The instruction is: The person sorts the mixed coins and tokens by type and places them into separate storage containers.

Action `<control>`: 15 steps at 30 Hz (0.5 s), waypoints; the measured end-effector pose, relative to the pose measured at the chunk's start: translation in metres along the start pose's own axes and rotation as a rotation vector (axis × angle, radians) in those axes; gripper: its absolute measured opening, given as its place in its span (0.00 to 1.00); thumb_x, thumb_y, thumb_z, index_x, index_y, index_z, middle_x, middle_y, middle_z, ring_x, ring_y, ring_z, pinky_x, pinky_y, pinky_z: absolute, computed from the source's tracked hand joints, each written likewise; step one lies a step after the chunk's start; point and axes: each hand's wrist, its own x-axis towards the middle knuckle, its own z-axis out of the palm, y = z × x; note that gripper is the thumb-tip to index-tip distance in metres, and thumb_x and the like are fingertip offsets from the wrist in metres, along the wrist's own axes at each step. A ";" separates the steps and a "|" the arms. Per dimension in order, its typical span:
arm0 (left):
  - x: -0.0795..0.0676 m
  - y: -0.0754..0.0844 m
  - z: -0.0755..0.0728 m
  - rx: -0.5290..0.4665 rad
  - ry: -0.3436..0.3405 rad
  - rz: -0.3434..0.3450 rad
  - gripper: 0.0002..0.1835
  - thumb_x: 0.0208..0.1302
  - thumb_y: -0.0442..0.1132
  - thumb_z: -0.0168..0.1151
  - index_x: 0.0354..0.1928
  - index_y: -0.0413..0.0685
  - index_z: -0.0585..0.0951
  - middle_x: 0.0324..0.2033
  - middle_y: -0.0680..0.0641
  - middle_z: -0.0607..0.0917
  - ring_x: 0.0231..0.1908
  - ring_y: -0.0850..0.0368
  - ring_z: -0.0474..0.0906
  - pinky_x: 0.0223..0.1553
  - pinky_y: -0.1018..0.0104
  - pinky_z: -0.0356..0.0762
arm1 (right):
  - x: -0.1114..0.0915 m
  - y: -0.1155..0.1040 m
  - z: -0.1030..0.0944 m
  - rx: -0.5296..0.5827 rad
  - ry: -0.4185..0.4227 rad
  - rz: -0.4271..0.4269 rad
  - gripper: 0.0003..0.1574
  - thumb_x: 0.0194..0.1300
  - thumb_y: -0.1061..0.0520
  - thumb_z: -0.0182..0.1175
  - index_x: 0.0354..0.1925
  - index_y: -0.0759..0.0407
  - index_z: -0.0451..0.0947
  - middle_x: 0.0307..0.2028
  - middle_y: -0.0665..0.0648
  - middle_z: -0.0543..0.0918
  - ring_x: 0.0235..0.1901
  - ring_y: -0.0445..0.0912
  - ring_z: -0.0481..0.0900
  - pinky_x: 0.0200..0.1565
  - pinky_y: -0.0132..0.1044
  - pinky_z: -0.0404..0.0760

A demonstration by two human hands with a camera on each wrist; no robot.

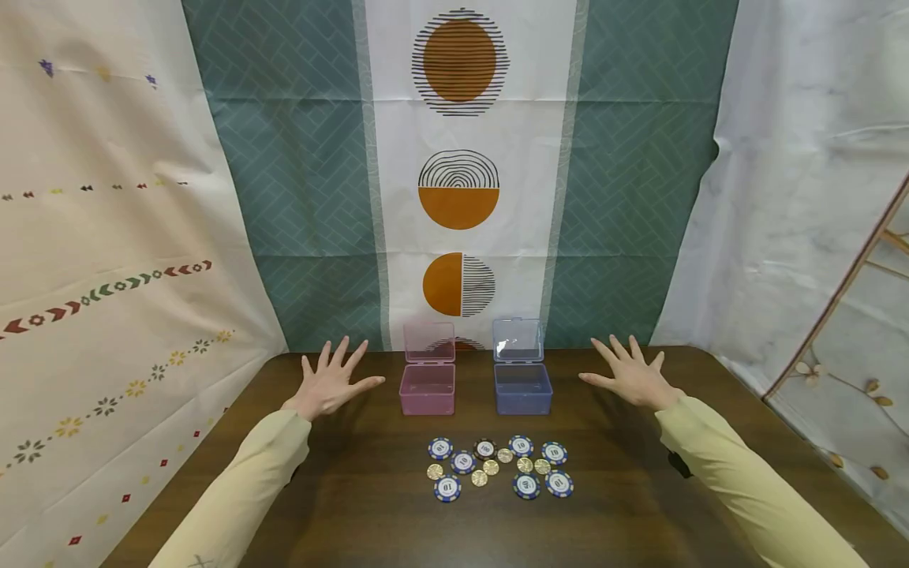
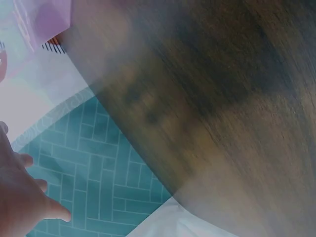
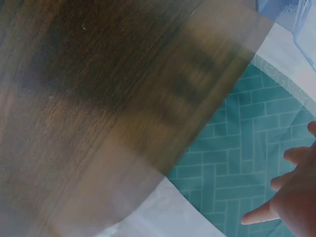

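My left hand is spread with straight fingers to the left of a pink clear box, holding nothing. On the other side my right hand spreads its fingers the same way, to the right of a blue clear box. Both boxes have their hinged lids raised at the back. In front of them lie several poker chips, among them a blue-and-white chip and a black chip. Several gold coins are scattered between the chips. Each wrist view shows its hand's extended fingers, with nothing in them.
The dark wooden table ends at a back edge just behind the boxes. A patterned green and white curtain hangs behind it. Pale cloths hang along both sides, with a printed ladder on the right one.
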 end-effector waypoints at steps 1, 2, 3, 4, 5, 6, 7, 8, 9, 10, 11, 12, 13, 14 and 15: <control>0.000 0.000 0.000 -0.002 -0.003 0.000 0.46 0.55 0.72 0.40 0.70 0.53 0.49 0.67 0.36 0.44 0.63 0.32 0.34 0.49 0.28 0.26 | 0.000 0.000 0.000 -0.001 -0.001 -0.002 0.54 0.58 0.27 0.44 0.69 0.58 0.46 0.64 0.74 0.46 0.60 0.73 0.34 0.41 0.75 0.24; 0.000 0.000 0.001 0.000 -0.004 -0.001 0.46 0.55 0.72 0.40 0.70 0.53 0.49 0.67 0.36 0.44 0.63 0.32 0.34 0.49 0.29 0.27 | 0.001 0.000 0.000 -0.004 -0.002 -0.004 0.54 0.58 0.27 0.44 0.69 0.58 0.46 0.64 0.74 0.46 0.60 0.73 0.34 0.41 0.75 0.24; -0.001 0.001 0.001 0.006 -0.005 -0.002 0.46 0.55 0.72 0.40 0.70 0.54 0.49 0.67 0.37 0.44 0.63 0.32 0.34 0.49 0.29 0.27 | 0.001 0.000 0.001 -0.005 -0.003 -0.006 0.54 0.58 0.26 0.44 0.69 0.58 0.47 0.64 0.74 0.46 0.60 0.73 0.34 0.41 0.75 0.25; -0.001 0.001 0.001 0.007 -0.005 0.000 0.46 0.56 0.72 0.40 0.70 0.54 0.49 0.67 0.37 0.44 0.63 0.32 0.34 0.49 0.29 0.28 | 0.000 0.000 0.001 -0.007 -0.002 -0.009 0.54 0.58 0.26 0.44 0.68 0.59 0.47 0.64 0.74 0.46 0.60 0.73 0.35 0.41 0.75 0.25; -0.001 0.002 0.001 0.009 -0.004 0.003 0.46 0.56 0.72 0.40 0.70 0.54 0.49 0.67 0.37 0.44 0.63 0.32 0.34 0.49 0.29 0.28 | 0.001 -0.001 0.001 -0.007 -0.003 -0.011 0.54 0.58 0.26 0.44 0.68 0.59 0.47 0.64 0.74 0.46 0.60 0.73 0.35 0.41 0.75 0.25; -0.002 0.002 0.000 0.012 -0.003 0.009 0.46 0.56 0.72 0.41 0.70 0.54 0.50 0.67 0.37 0.44 0.63 0.33 0.34 0.49 0.29 0.28 | 0.000 -0.001 0.001 -0.012 -0.003 -0.010 0.54 0.58 0.26 0.44 0.68 0.59 0.47 0.64 0.74 0.47 0.60 0.73 0.35 0.41 0.75 0.26; -0.002 0.003 0.000 0.014 0.000 0.015 0.46 0.55 0.72 0.41 0.70 0.54 0.50 0.67 0.37 0.45 0.63 0.33 0.34 0.50 0.29 0.28 | 0.000 -0.002 0.001 -0.014 -0.003 -0.013 0.54 0.58 0.26 0.44 0.68 0.59 0.48 0.64 0.74 0.47 0.60 0.73 0.36 0.42 0.75 0.27; -0.002 0.005 0.000 0.019 0.004 0.024 0.46 0.55 0.72 0.41 0.70 0.54 0.50 0.67 0.37 0.45 0.63 0.33 0.34 0.50 0.29 0.29 | 0.000 -0.003 0.000 -0.009 -0.001 -0.015 0.54 0.58 0.27 0.44 0.68 0.59 0.48 0.64 0.74 0.47 0.60 0.73 0.36 0.42 0.76 0.28; -0.002 0.006 -0.001 0.027 0.007 0.035 0.46 0.55 0.72 0.41 0.70 0.54 0.50 0.67 0.37 0.45 0.63 0.34 0.34 0.50 0.29 0.29 | 0.000 -0.004 0.001 -0.003 -0.001 -0.019 0.53 0.58 0.27 0.45 0.68 0.59 0.48 0.64 0.74 0.48 0.60 0.73 0.36 0.42 0.76 0.28; -0.002 0.008 -0.002 0.031 0.012 0.049 0.46 0.55 0.72 0.42 0.70 0.54 0.50 0.67 0.37 0.45 0.63 0.34 0.34 0.50 0.29 0.28 | 0.000 -0.005 0.001 0.007 -0.004 -0.023 0.53 0.58 0.27 0.45 0.68 0.59 0.48 0.64 0.73 0.47 0.60 0.73 0.36 0.42 0.76 0.29; -0.002 0.011 -0.002 0.043 0.017 0.065 0.46 0.55 0.72 0.42 0.70 0.55 0.51 0.67 0.38 0.45 0.63 0.34 0.34 0.50 0.30 0.29 | 0.000 -0.005 0.001 0.018 -0.009 -0.026 0.54 0.58 0.27 0.46 0.68 0.58 0.48 0.64 0.73 0.47 0.60 0.72 0.36 0.42 0.75 0.29; -0.002 0.014 -0.002 0.050 0.022 0.080 0.46 0.55 0.72 0.42 0.70 0.55 0.51 0.67 0.38 0.45 0.64 0.35 0.34 0.51 0.30 0.29 | 0.000 -0.007 0.002 0.034 -0.013 -0.032 0.54 0.57 0.27 0.46 0.68 0.58 0.47 0.64 0.73 0.47 0.61 0.72 0.35 0.43 0.75 0.29; -0.002 0.018 -0.002 0.053 0.030 0.099 0.46 0.54 0.72 0.43 0.70 0.55 0.51 0.67 0.38 0.45 0.64 0.35 0.34 0.51 0.30 0.29 | 0.001 -0.008 0.003 0.049 -0.020 -0.039 0.54 0.57 0.28 0.47 0.69 0.58 0.47 0.65 0.73 0.46 0.61 0.72 0.35 0.43 0.75 0.29; -0.002 0.021 -0.002 0.059 0.037 0.120 0.45 0.55 0.72 0.43 0.69 0.55 0.52 0.67 0.38 0.46 0.64 0.36 0.35 0.51 0.30 0.30 | 0.001 -0.009 0.003 0.068 -0.027 -0.044 0.54 0.57 0.28 0.48 0.69 0.58 0.47 0.65 0.72 0.46 0.61 0.71 0.35 0.43 0.75 0.29; -0.002 0.025 -0.002 0.065 0.045 0.143 0.45 0.55 0.72 0.43 0.69 0.55 0.53 0.67 0.39 0.46 0.64 0.36 0.35 0.51 0.30 0.31 | 0.001 -0.011 0.004 0.078 -0.034 -0.049 0.54 0.57 0.28 0.48 0.69 0.57 0.47 0.65 0.72 0.45 0.61 0.71 0.35 0.44 0.75 0.29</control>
